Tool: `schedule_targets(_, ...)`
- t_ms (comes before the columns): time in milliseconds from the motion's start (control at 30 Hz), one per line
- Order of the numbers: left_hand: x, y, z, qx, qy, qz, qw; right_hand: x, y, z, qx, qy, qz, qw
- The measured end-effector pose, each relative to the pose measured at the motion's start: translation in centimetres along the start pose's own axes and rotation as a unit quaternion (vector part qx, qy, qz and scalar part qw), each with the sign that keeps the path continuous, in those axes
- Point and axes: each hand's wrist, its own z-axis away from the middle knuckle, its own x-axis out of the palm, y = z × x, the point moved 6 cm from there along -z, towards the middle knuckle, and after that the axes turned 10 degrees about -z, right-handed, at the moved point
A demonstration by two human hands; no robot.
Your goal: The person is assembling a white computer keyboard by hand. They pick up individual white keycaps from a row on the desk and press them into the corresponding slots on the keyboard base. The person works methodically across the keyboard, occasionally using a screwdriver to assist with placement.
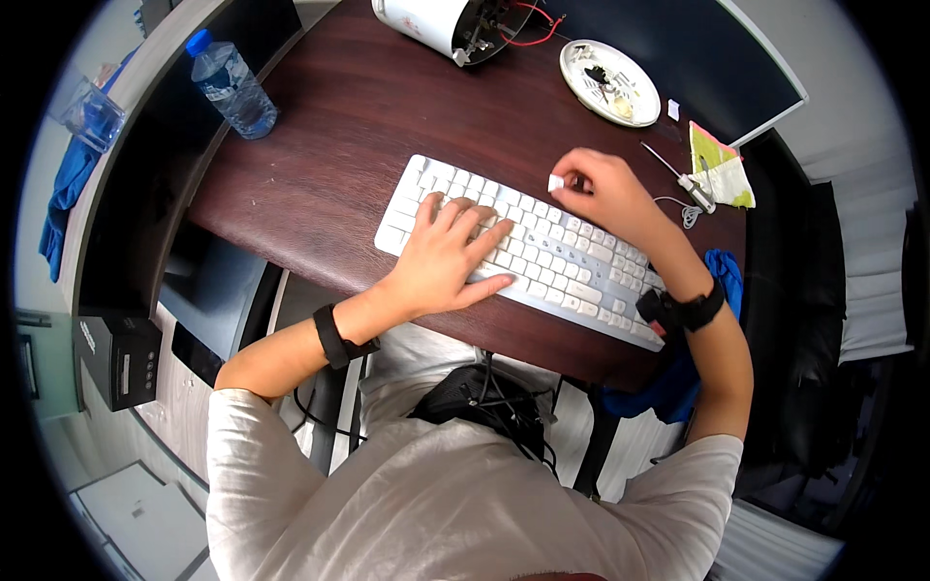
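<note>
A white keyboard (557, 271) with a few blue-grey keys lies at a slant near the desk's front edge. My left hand (446, 247) rests on its left part, fingers spread and palm down over the keys. Above the keyboard's back edge, my right hand (605, 189) pinches a small white keycap (556, 183) between thumb and fingertips. The keycap's far side is hidden by the fingers. Both wrists wear black bands.
A white plate (654, 105) holding small dark and pale bits sits at the back right, near a dark panel (697, 48). Right of my hand lie a thin-shafted tool (668, 160), a cable (690, 215) and a green-white cloth (722, 169). A water bottle (232, 87) and white cylinder (421, 21) stand farther left.
</note>
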Motion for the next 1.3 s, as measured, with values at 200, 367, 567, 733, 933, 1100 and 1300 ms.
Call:
schedule_targets(200,-1.4,-0.7,-3.2,-0.158,-0.020,0.362,0.918,1.5,-4.7,2.2,-0.092,-0.003,0.081,0.993)
schedule_targets(367,2.1,-0.6,-3.2,-0.285,-0.172,0.652,0.681,1.6,-6.4,2.7,-0.126,-0.005,0.039,0.991)
schedule_targets(567,3.4,0.8,-2.4,-0.334,-0.190,0.723,0.575,2.2,-4.2,3.8,-0.018,-0.015,-0.122,0.992)
schedule_targets(733,3.8,1.3,-2.3,-0.326,-0.189,0.707,0.598,2.5,-3.4,4.5,-0.009,-0.014,-0.167,0.986)
schedule_targets(933,3.9,2.6,-1.5,-0.372,-0.137,0.698,0.597,3.9,-0.9,6.2,0.180,0.048,-0.296,0.937)
schedule_targets(1100,4.1,3.0,-0.7,-0.361,-0.130,0.663,0.643,4.4,-0.3,6.1,0.228,-0.004,-0.292,0.929)
schedule_targets(1300,-1.1,1.1,-1.5,-0.095,0.049,0.143,0.984,3.5,0.8,3.7,0.111,-0.044,-0.108,0.987)
